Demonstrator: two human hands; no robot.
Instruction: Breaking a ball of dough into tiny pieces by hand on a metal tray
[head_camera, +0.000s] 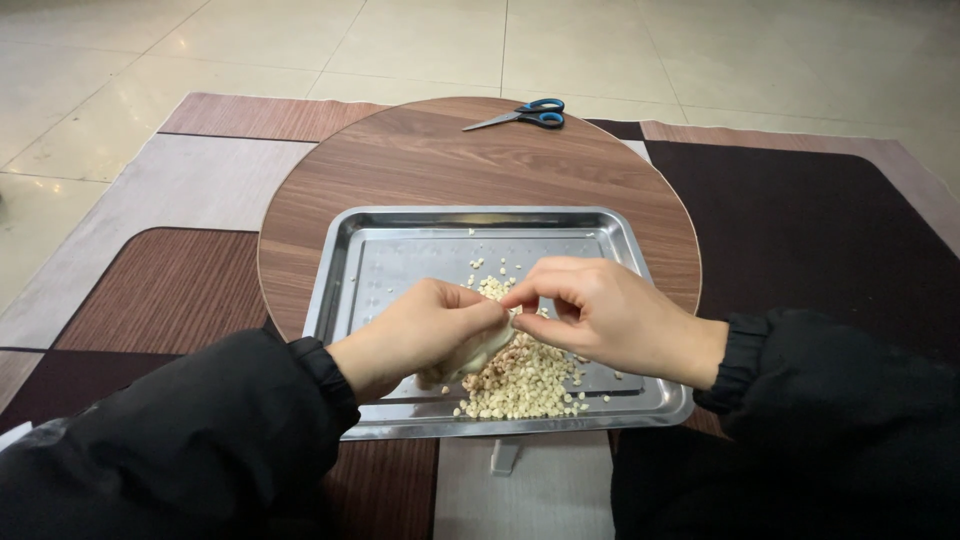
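Head view: a pale corn cob (478, 352) is gripped in the left hand (420, 335) over the steel tray (400, 250). The right hand (600, 315) is pinched narrow on the cob's top end. A kernel pile (520, 385) is seen at 6 o'clock in the tray. Scissors (525, 115) are lying at 12 o'clock on the round tabletop (420, 160).

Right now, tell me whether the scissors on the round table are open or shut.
Slightly open. The scissors lie flat at the far edge of the round wooden table, blue handles a little apart, blades nearly together, well beyond the metal tray.
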